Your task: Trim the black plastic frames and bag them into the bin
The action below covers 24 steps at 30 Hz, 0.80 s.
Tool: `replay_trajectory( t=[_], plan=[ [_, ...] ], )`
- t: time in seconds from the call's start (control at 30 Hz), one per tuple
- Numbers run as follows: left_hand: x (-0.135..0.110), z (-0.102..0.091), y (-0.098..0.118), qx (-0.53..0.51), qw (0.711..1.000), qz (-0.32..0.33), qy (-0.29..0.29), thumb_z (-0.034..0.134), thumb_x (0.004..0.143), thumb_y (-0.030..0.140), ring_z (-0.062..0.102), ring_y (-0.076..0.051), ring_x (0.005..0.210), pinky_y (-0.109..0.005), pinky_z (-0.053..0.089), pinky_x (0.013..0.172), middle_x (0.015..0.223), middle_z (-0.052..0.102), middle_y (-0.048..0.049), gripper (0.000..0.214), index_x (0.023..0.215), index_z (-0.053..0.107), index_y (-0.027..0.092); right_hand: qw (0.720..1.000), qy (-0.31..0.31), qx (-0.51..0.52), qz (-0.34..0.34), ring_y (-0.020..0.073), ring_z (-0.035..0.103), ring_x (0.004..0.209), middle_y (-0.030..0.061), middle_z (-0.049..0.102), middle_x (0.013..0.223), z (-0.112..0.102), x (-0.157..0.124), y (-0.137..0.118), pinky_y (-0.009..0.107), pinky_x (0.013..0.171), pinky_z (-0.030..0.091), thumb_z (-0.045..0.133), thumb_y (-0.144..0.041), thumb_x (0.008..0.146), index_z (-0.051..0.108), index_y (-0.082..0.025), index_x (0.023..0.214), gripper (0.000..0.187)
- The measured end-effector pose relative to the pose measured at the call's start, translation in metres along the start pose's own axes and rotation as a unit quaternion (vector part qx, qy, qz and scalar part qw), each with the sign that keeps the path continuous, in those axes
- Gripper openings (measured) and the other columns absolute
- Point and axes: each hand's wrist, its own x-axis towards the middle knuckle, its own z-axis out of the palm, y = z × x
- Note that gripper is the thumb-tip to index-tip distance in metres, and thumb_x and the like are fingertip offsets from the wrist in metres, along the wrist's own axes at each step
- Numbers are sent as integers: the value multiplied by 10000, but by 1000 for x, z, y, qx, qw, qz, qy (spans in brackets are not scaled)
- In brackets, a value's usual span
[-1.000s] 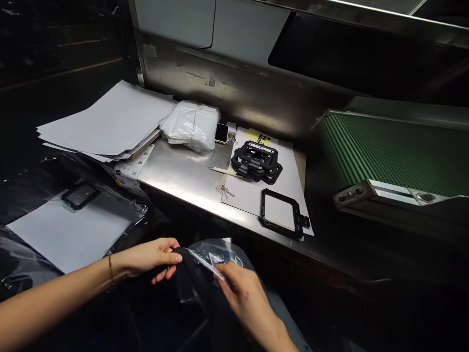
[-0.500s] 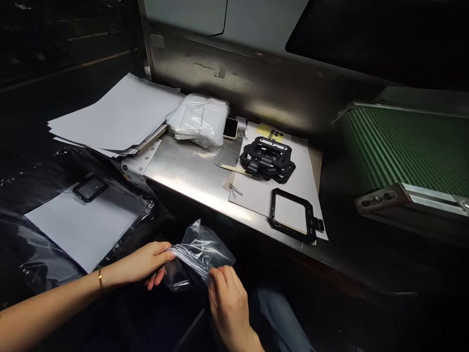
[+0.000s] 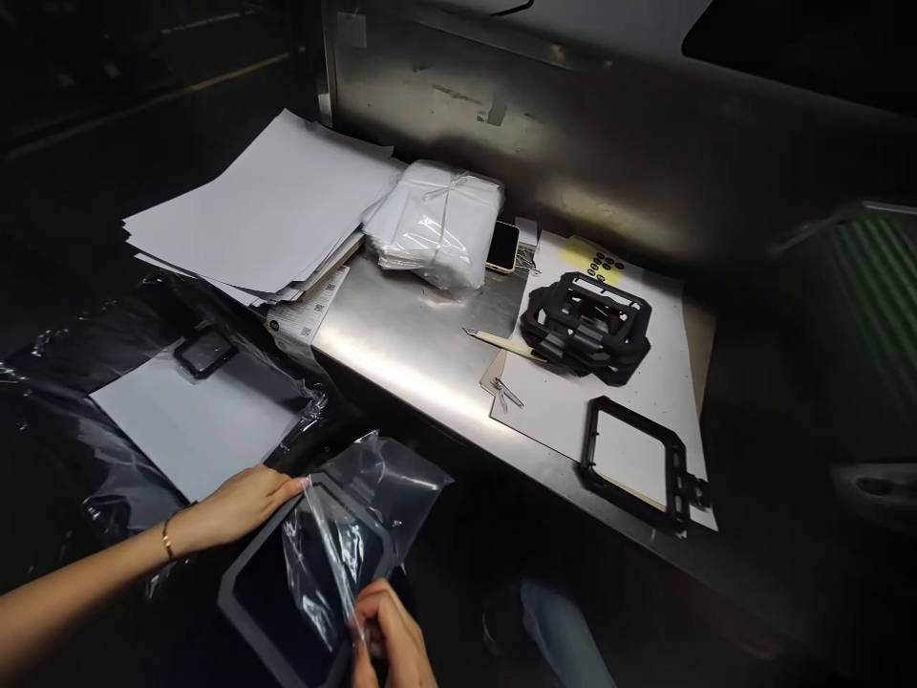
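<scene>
A dark rectangular panel with a grey rim (image 3: pixel 276 588) lies tilted below the table edge, half out of a clear plastic bag (image 3: pixel 358 516). My left hand (image 3: pixel 233 506) grips the panel's upper left edge with curled fingers. My right hand (image 3: pixel 391 640) pinches the bag's lower edge at the bottom of the view.
On the steel table (image 3: pixel 401 344): a stack of white sheets (image 3: pixel 265 210), a wrapped white bundle (image 3: pixel 437 220), a phone (image 3: pixel 502 247), a pile of black frames (image 3: pixel 587 325), one single black frame (image 3: pixel 637 463) on white paper, a thin stick (image 3: pixel 501 342). A bagged sheet (image 3: pixel 201 420) lies left.
The view has shifted left and down. The dark panel now shows, sliding out of the bag, and my right hand has dropped lower with the bag's edge.
</scene>
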Motion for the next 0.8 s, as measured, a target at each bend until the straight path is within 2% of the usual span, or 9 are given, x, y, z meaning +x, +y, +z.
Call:
replay_trajectory(
  t=[0.13, 0.27, 0.33, 0.43, 0.57, 0.67, 0.73, 0.77, 0.8],
  plan=[
    [-5, -9, -10, 66, 996, -36, 54, 255, 794, 502, 256, -117, 423, -286, 164, 508, 438, 280, 29, 470, 433, 261, 201, 998, -50, -33, 19, 70, 403, 551, -29, 418, 705, -13, 28, -9, 159, 495, 332, 369, 28, 583, 411, -205, 747, 288],
    [-9, -23, -10, 83, 994, -35, 63, 296, 779, 512, 176, -107, 400, -297, 119, 513, 443, 221, 44, 474, 425, 237, 204, 994, -75, -75, 4, 92, 472, 613, -7, 453, 748, -29, 46, -19, 174, 554, 397, 377, 32, 615, 462, -198, 823, 321],
    [-10, -31, -7, 79, 995, -34, 57, 314, 775, 508, 178, -107, 396, -293, 119, 510, 438, 228, 43, 472, 422, 244, 202, 994, -66, -86, 7, 109, 498, 667, 14, 469, 796, -37, 57, -26, 196, 593, 421, 374, 6, 675, 491, -198, 915, 336],
    [-10, -42, 0, 66, 996, -36, 52, 323, 783, 479, 246, -113, 390, -282, 143, 507, 410, 326, 20, 467, 411, 307, 197, 996, -39, -86, 4, 121, 513, 719, 38, 472, 840, -48, 76, -36, 218, 622, 437, 355, -49, 751, 507, -199, 1036, 356],
    [-14, -58, 8, 29, 997, -41, 50, 312, 796, 465, 362, -137, 417, -277, 195, 512, 428, 428, -3, 459, 438, 419, 199, 997, 3, -71, 6, 123, 499, 700, 41, 463, 811, -56, 107, -48, 206, 559, 418, 343, -100, 778, 571, -194, 961, 306],
    [-23, -68, 3, -17, 998, -39, 48, 301, 803, 474, 455, -159, 491, -272, 278, 533, 502, 516, -16, 459, 485, 500, 209, 998, 29, -60, 19, 127, 484, 698, 30, 450, 785, -57, 122, -55, 212, 562, 401, 371, -101, 756, 600, -202, 827, 260],
    [-27, -68, -10, -101, 994, -40, -3, 345, 780, 512, 544, -185, 615, -272, 362, 592, 664, 619, -33, 415, 624, 601, 224, 998, 32, -32, 36, 116, 469, 667, 17, 430, 764, -56, 127, -60, 211, 553, 385, 375, -82, 738, 585, -200, 694, 244],
    [-26, -65, -18, -193, 978, -50, -64, 371, 748, 558, 574, -206, 692, -284, 398, 619, 781, 649, -51, 421, 734, 629, 225, 999, 21, -3, 40, 109, 461, 653, 11, 420, 754, -55, 128, -62, 210, 551, 377, 376, -76, 737, 562, -195, 633, 244],
    [-22, -59, -27, -313, 936, -68, -144, 428, 694, 598, 589, -231, 755, -304, 429, 634, 907, 647, -78, 464, 857, 629, 213, 999, 1, 32, 37, 104, 454, 644, 6, 413, 740, -53, 129, -65, 209, 553, 369, 379, -78, 744, 536, -190, 589, 248]
  ],
)
